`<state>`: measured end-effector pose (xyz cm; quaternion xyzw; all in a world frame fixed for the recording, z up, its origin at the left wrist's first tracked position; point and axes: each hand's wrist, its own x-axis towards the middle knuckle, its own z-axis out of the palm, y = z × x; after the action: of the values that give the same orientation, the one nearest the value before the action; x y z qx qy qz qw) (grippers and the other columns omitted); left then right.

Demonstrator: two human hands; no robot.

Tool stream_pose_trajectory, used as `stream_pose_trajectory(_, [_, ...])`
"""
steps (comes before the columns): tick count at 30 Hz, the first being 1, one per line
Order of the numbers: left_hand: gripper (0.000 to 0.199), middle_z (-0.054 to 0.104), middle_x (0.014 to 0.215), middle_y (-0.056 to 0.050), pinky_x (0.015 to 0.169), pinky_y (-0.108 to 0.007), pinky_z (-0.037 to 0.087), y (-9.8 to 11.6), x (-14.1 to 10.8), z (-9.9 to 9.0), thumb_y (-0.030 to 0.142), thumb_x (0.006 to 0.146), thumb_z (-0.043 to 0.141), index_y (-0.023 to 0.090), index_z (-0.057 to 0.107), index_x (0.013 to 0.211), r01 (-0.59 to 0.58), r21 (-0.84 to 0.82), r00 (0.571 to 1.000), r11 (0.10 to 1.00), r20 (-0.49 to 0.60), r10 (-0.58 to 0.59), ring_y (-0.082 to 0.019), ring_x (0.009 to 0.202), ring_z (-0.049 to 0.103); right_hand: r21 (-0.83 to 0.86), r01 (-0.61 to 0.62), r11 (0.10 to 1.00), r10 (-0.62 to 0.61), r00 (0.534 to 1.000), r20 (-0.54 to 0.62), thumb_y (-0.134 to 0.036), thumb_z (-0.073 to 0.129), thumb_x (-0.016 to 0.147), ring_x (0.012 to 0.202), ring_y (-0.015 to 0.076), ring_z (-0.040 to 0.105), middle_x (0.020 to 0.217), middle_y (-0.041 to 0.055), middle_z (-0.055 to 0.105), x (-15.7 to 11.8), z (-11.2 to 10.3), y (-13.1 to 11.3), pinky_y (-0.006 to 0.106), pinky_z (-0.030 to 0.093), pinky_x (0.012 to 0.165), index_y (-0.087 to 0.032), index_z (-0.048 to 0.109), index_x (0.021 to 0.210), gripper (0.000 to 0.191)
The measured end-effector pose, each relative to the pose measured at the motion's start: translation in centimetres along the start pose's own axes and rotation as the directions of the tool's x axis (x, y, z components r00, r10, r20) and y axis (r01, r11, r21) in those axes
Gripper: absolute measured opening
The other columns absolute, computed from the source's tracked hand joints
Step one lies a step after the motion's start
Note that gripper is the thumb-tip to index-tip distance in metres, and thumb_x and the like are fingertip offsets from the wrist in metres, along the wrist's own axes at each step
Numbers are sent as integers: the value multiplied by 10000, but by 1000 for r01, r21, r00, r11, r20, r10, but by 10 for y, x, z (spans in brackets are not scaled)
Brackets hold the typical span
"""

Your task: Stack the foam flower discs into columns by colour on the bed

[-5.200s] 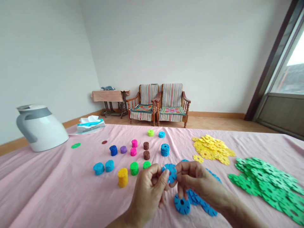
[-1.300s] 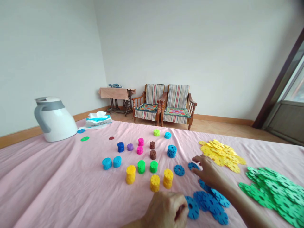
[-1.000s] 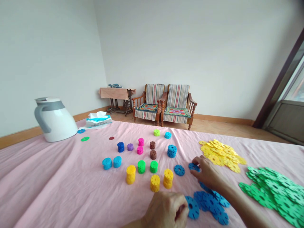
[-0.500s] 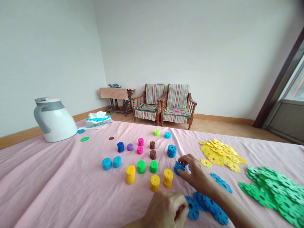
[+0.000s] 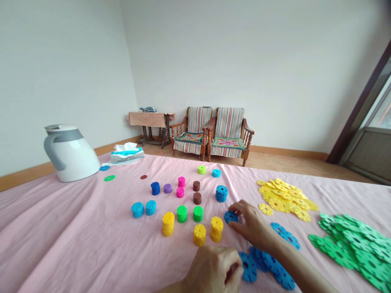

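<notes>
My right hand (image 5: pixel 250 221) has its thumb and forefinger around the edges of blue notched plastic discs (image 5: pixel 231 217) lying flat on the cloth. My left hand (image 5: pixel 214 268) rests at the bottom middle in a loose fist, nothing visible in it. Just right of that fist lies a large blue disc (image 5: pixel 248 267), beside an overlapping pile of blue discs (image 5: pixel 271 264) partly covered by my right forearm. Beyond my right fingers stands a blue disc stack (image 5: pixel 221 193). Yellow stacks (image 5: pixel 216 229) stand to the left of my right hand.
Green (image 5: pixel 182 214), pink (image 5: pixel 181 182), brown (image 5: pixel 197 198) and light-blue (image 5: pixel 137 209) stacks stand across the pink cloth (image 5: pixel 91 244). Loose yellow discs (image 5: pixel 277 199) and green discs (image 5: pixel 357 244) lie heaped on the right. A white jug (image 5: pixel 76 158) and a tissue box (image 5: pixel 127 154) are at the back left.
My right fingers have shifted slightly, and the blue discs under them now sit flatter and lower. A small blue piece seen between the fingers before no longer shows. My left hand has stayed put.
</notes>
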<state>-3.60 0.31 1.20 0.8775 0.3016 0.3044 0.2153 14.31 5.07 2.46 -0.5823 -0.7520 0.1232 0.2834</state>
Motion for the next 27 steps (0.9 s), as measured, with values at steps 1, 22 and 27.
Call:
stream_pose_trajectory(1, [146, 552, 546, 30, 489, -179, 327, 0, 0, 0, 26, 670, 541, 157, 605, 673, 2, 3, 1000, 1000, 1, -2, -95, 501, 513, 4, -3, 1000, 3, 1000, 3, -182, 579, 687, 831, 195, 590, 873, 51, 611, 0, 0, 0, 302, 453, 759, -187, 658, 909, 235])
stream_pose_trajectory(22, [143, 581, 560, 19, 495, -178, 338, -3, 0, 1, 23, 660, 557, 151, 619, 679, -24, 14, 1000, 1000, 0, 24, -102, 506, 530, -206, -181, 962, 187, 982, 12, -262, 644, 651, 784, 211, 601, 848, 61, 645, -1, -27, 60, 295, 430, 701, -201, 671, 874, 232])
stream_pose_trajectory(27, [135, 585, 558, 13, 500, -177, 325, -2, 0, 2, 22, 665, 562, 142, 620, 680, -28, 18, 1000, 999, -9, 28, -97, 507, 524, -263, -154, 952, 175, 983, 59, -258, 576, 679, 766, 214, 586, 842, 79, 622, -3, -25, 45, 300, 417, 694, -175, 654, 851, 206])
